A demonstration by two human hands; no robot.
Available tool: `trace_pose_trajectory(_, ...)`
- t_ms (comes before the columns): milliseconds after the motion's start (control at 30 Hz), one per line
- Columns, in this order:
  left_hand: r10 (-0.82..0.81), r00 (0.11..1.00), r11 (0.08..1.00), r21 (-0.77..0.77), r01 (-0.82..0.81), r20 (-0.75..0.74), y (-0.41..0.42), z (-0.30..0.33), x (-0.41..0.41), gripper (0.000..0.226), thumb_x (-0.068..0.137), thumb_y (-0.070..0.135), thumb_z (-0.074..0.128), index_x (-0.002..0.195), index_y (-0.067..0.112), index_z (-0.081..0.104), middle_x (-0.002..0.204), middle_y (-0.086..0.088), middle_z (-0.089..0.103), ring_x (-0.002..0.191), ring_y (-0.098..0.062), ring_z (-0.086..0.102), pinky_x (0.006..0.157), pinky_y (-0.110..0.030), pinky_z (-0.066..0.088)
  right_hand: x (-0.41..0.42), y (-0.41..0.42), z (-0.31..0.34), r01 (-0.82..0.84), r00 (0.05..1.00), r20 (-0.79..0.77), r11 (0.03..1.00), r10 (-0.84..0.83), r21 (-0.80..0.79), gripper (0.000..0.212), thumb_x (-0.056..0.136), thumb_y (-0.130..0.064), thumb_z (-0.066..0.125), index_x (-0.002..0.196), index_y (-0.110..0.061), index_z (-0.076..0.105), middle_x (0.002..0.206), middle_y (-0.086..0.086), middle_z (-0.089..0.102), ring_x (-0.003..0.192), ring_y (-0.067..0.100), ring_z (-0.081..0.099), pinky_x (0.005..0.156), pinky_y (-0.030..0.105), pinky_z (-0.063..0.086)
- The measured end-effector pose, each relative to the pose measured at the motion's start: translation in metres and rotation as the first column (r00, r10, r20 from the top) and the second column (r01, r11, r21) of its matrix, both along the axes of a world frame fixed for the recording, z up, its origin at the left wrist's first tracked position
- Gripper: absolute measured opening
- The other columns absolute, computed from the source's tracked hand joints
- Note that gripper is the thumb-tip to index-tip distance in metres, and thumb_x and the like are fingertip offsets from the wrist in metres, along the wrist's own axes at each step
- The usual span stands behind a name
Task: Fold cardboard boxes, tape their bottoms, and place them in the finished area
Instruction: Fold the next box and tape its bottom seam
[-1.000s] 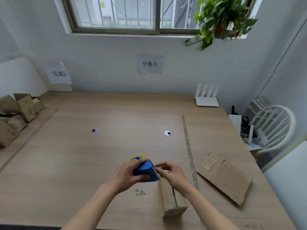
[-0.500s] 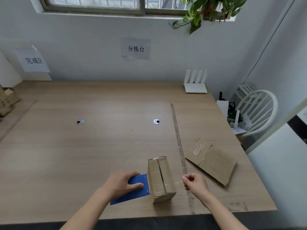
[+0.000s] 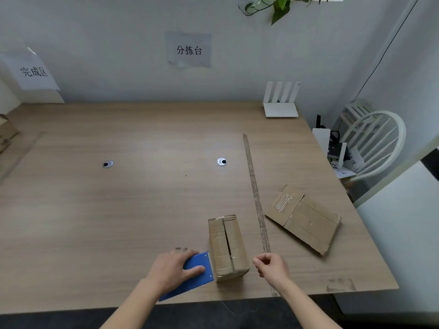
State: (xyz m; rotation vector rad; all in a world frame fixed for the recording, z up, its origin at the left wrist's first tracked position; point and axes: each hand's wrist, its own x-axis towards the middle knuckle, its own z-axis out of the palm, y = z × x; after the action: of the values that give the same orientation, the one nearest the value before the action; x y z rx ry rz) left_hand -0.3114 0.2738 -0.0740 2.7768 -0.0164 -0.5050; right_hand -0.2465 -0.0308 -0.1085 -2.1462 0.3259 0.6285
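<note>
Folded cardboard box [image 3: 226, 246] stands on the wooden table [image 3: 118, 210] near the front edge, flaps closed on top, centre seam facing up and running away from the person. Blue tape dispenser [image 3: 197, 274] lies just left of the box, its end touching the box's left side. Left hand [image 3: 172, 269] rests on top of the dispenser, fingers curled over it, forefinger laid flat along the blue surface. Right hand [image 3: 270, 267] hovers just right of the box, not touching it, thumb and fingertips pinched together; whether anything thin is held between them, cannot tell.

Long thin strip [image 3: 256, 198] lies on the table to the right of the box, running from near the right hand toward the back. Flat unfolded cardboard [image 3: 304, 218] lies further right, near the table's right edge. Two round metal grommets [image 3: 222, 161] sit in the tabletop mid-table. White router [image 3: 281, 102] stands at the back right by the wall. Paper sign [image 3: 188, 49] on the wall centre, another sign [image 3: 33, 72] at the left. More cardboard [image 3: 7, 134] at the far left edge, partly cut off. White chair [image 3: 375, 143] beside the table on the right, plant leaves [image 3: 280, 5] hanging at the top.
</note>
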Motion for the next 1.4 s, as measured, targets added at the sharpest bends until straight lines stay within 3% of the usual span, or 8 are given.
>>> trace_pose_trajectory(133,0.034,0.999,0.998,0.046,-0.035,0.017,-0.013,-0.012,0.000,0.063,0.086,0.083,0.034,0.137,0.048,0.048,0.109,0.013,0.069,0.092,-0.012,0.064,0.071,-0.031,0.045,-0.005,0.022,-0.012,0.032,0.999,-0.029,0.996,-0.034,-0.077,0.030,0.096,-0.025,0.068,0.124,-0.017,0.071,0.106,-0.002,0.075,0.101,0.017,0.069,0.098,0.040,0.055)
trace_pose_trajectory(233,0.030,0.999,0.998,0.059,-0.031,0.018,-0.009,-0.011,0.001,0.062,0.085,0.083,0.034,0.136,0.049,0.047,0.111,0.014,0.069,0.091,-0.010,0.064,0.068,-0.029,0.042,-0.003,0.021,-0.009,0.035,0.999,-0.013,0.981,-0.039,-0.192,0.075,0.094,-0.030,0.069,0.158,-0.023,0.030,0.149,0.001,0.052,0.134,0.027,0.051,0.112,0.041,0.041)
trace_pose_trajectory(367,0.045,0.999,0.999,0.015,-0.045,0.016,-0.005,-0.007,0.000,0.067,0.081,0.086,0.030,0.134,0.050,0.046,0.111,0.017,0.068,0.080,-0.004,0.055,0.063,-0.024,0.036,-0.010,0.041,0.002,-0.052,0.960,0.262,0.984,0.096,-0.168,0.062,0.101,-0.041,0.054,0.156,-0.029,0.031,0.158,-0.002,0.040,0.140,0.017,0.044,0.116,0.039,0.038)
trace_pose_trajectory(567,0.060,0.998,0.998,-0.034,-0.060,0.001,-0.007,-0.007,-0.004,0.066,0.082,0.086,0.031,0.136,0.051,0.045,0.112,0.017,0.067,0.079,-0.002,0.055,0.062,-0.018,0.036,-0.029,0.090,0.001,-0.284,0.942,0.074,0.896,0.326,-0.342,0.119,0.083,-0.079,0.053,0.156,-0.024,-0.023,0.169,0.004,-0.009,0.155,0.024,0.010,0.119,0.042,0.029)
trace_pose_trajectory(800,0.088,0.996,0.995,-0.039,-0.088,0.012,0.013,-0.004,-0.016,0.069,0.078,0.088,0.030,0.138,0.055,0.042,0.117,0.020,0.067,0.094,-0.008,0.063,0.069,-0.028,0.041,-0.028,0.087,0.005,-0.335,0.926,0.051,0.875,0.374,-0.349,0.117,0.087,-0.073,0.052,0.153,-0.024,-0.030,0.168,0.006,-0.013,0.155,0.027,0.011,0.119,0.044,0.030)
trace_pose_trajectory(1067,0.051,0.998,0.996,-0.076,-0.053,-0.026,0.026,0.005,-0.016,0.070,0.080,0.088,0.036,0.140,0.055,0.043,0.119,0.023,0.065,0.085,0.000,0.054,0.066,-0.020,0.038,-0.031,0.091,0.017,-0.344,0.925,0.036,0.874,0.377,-0.343,0.115,0.089,-0.070,0.054,0.154,-0.024,-0.029,0.169,0.008,-0.011,0.155,0.028,0.012,0.118,0.045,0.030)
trace_pose_trajectory(1300,0.140,0.989,0.978,-0.148,-0.145,-0.044,0.045,0.002,-0.026,0.037,0.073,0.087,0.044,0.108,0.078,0.045,0.089,0.038,0.060,0.088,0.002,0.060,0.068,-0.016,0.041,-0.031,0.085,0.022,-0.368,0.913,0.049,0.870,0.405,-0.327,0.114,0.089,-0.069,0.054,0.154,-0.024,-0.028,0.169,0.006,-0.012,0.155,0.027,0.011,0.119,0.047,0.030)
trace_pose_trajectory(1400,0.133,0.991,0.989,-0.072,-0.133,-0.004,0.035,-0.001,-0.023,0.058,0.073,0.088,0.039,0.125,0.064,0.049,0.099,0.031,0.065,0.091,-0.002,0.062,0.068,-0.020,0.041,-0.030,0.082,0.024,-0.364,0.915,0.043,0.867,0.401,-0.342,0.116,0.087,-0.072,0.053,0.153,-0.025,-0.030,0.168,0.006,-0.013,0.155,0.027,0.011,0.119,0.048,0.029)
